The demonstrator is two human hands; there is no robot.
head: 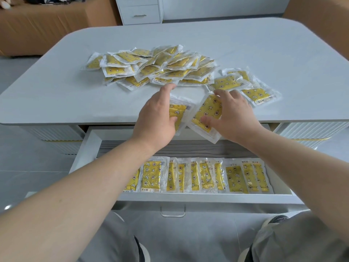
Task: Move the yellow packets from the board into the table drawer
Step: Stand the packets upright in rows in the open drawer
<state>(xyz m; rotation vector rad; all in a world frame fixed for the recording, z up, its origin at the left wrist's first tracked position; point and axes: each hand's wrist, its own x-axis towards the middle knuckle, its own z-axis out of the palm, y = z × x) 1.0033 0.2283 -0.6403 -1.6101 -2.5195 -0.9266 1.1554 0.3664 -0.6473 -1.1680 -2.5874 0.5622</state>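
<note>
Left hand (156, 120) and right hand (233, 118) have each got one yellow packet pinched, thumb on the printed face and fingers hooked over the far end, so neither is free.

Working outward from the person's knees: the drawer (188, 198) is pulled out right over the lap. A row of packets (188, 176) is lined up along its front wall, overlapping like shingles, long sides running near to far. Behind that row is bare grey liner (188, 150).

Next up, the hands hover side by side at the near edge of the table (75, 95). The left packet (178, 112) and the right packet (205, 110) both stick out past that edge, so they're basically above the back of the drawer. Both have the long axis pointing roughly away from the person, the right one skewed a bit with its far end leaning right.

That's the bit that matters imo: the drawer is below both hands and toward the person. The packets are turned about the same way as the row, so I'd guess it's a pull back and down with hardly any twisting. Neither hand looks nearer.

Further out, a few loose packets (245, 87) sit toward the right edge, just past the right fingertips, touching or not I can't tell. Beyond those, the big pile (151, 67) sits mid-table.
</note>
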